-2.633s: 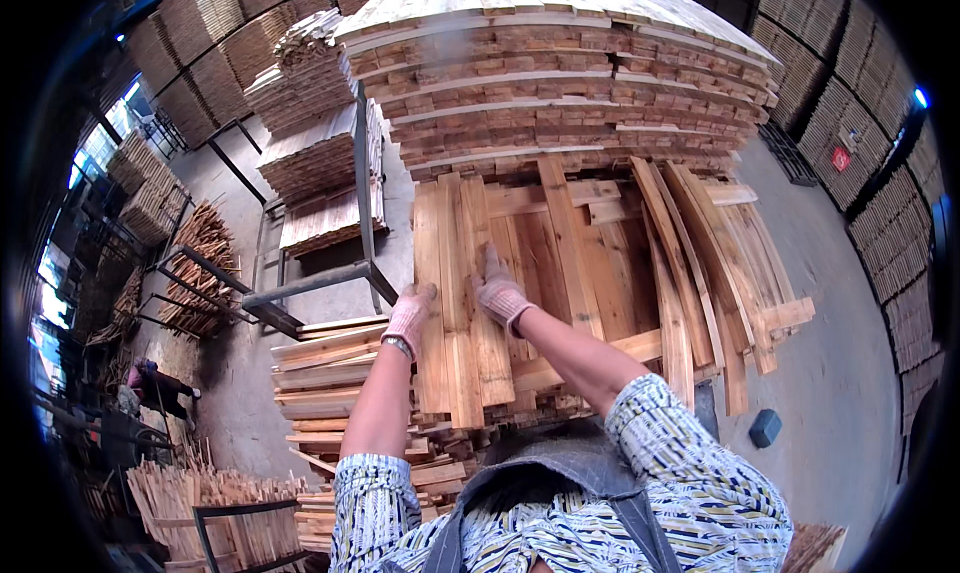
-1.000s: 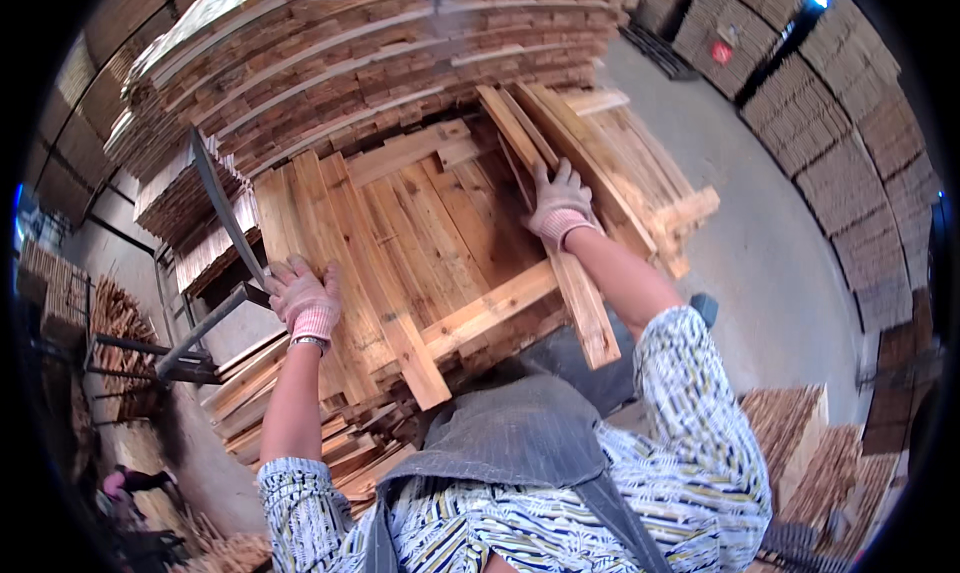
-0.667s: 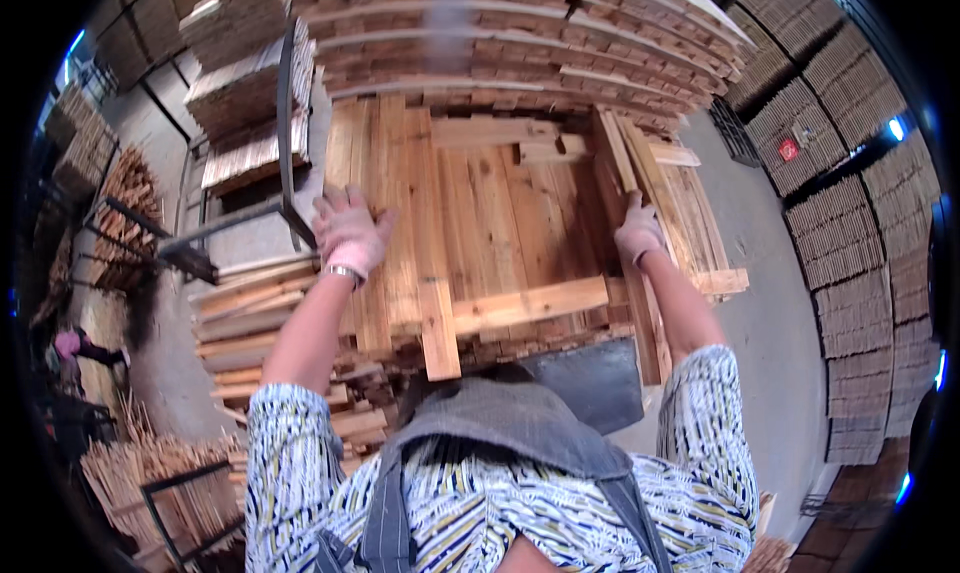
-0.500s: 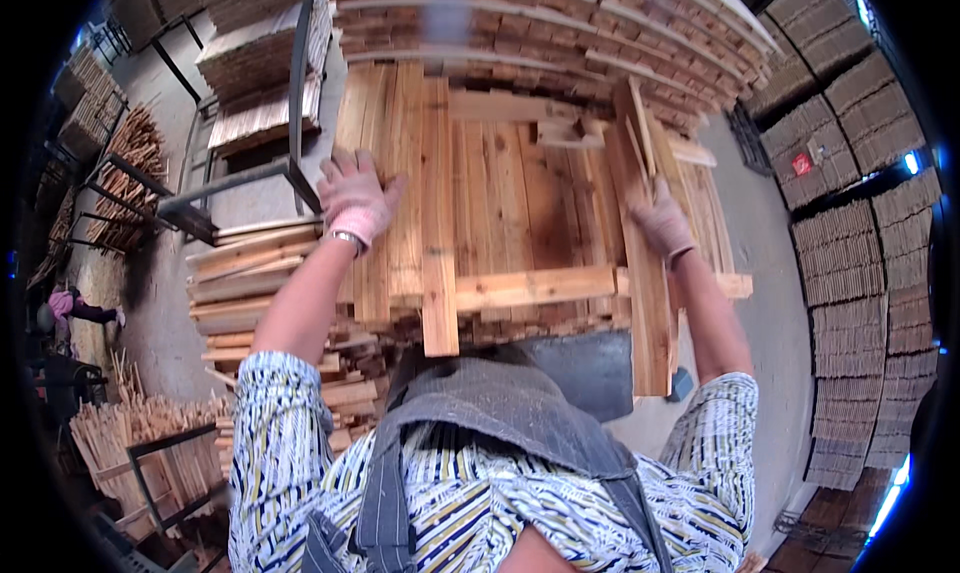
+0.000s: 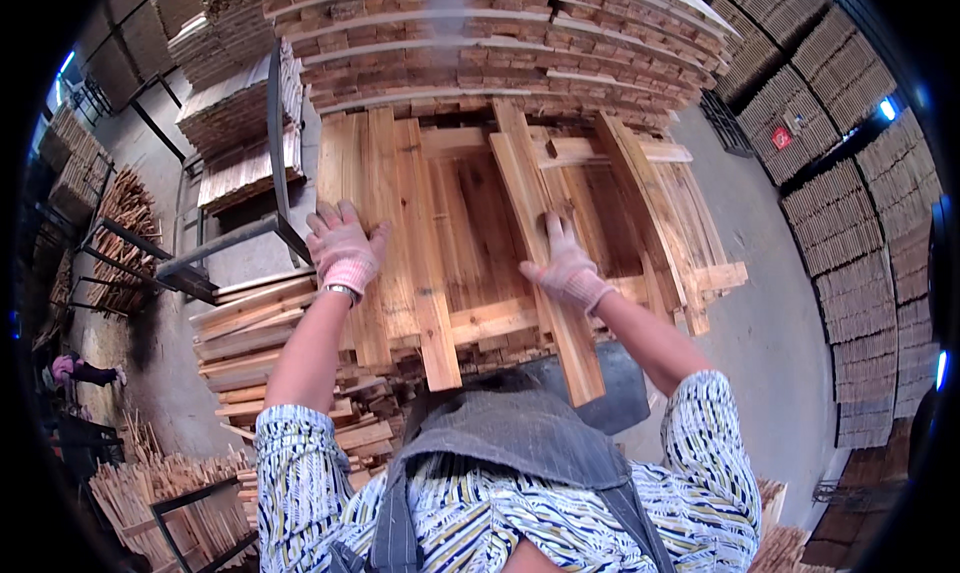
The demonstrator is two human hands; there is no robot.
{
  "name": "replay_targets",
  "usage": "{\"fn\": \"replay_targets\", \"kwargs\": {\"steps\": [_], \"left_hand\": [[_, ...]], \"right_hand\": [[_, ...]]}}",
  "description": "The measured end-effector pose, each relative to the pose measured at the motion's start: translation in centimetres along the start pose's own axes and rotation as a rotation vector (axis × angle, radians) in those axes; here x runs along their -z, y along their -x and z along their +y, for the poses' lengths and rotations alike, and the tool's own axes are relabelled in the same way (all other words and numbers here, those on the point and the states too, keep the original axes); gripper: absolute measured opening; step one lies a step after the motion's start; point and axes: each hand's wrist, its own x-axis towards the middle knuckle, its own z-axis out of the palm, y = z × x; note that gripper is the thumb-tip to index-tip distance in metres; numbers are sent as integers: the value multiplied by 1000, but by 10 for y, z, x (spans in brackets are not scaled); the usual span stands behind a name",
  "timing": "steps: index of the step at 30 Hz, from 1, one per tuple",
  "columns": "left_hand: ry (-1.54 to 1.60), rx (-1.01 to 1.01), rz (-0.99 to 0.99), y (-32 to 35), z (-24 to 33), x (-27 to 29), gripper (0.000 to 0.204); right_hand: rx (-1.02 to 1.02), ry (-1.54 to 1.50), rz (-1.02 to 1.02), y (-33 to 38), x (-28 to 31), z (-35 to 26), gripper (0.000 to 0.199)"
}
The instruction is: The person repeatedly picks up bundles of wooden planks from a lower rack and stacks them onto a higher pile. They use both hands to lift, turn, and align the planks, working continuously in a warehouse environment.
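Note:
My left hand (image 5: pixel 343 245), in a pinkish work glove, lies with fingers spread on the left edge of a layer of wooden boards (image 5: pixel 372 318). In my right hand (image 5: pixel 568 263), gloved the same way, is a long wooden plank (image 5: pixel 572 348). The thumb is at its left edge and the fingers reach along its top. This plank slants over the layer, its near end sticking out toward me. Left of it, another plank (image 5: pixel 438 343) also overhangs the near side. A crosswise batten (image 5: pixel 490 319) runs beneath both.
Beyond the boards rises a tall lumber stack (image 5: pixel 480 48). A black metal frame (image 5: pixel 225 248) stands at left, above loose wood pieces (image 5: pixel 255 323). Stacked bundles (image 5: pixel 850 213) line the right side past the grey floor (image 5: pixel 765 303). A person (image 5: pixel 75 371) is far left.
My right hand has moved left with the plank, from the layer's right side toward its middle. The plank now slants. My left hand remains on the left boards.

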Motion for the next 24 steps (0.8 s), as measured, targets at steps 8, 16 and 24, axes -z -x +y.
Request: {"fn": "replay_targets", "kwargs": {"steps": [8,16,24], "left_hand": [[30,2,-78,0,3,27,82],[-8,38,-22,-6,3,20,83],[88,7,46,-8,-6,0,68]], "right_hand": [[295,-190,129,-37,18,-84,95],[161,-282,14,-74,-65,-177,78],[211,-382,61,-110,-54,-144,60]]}}
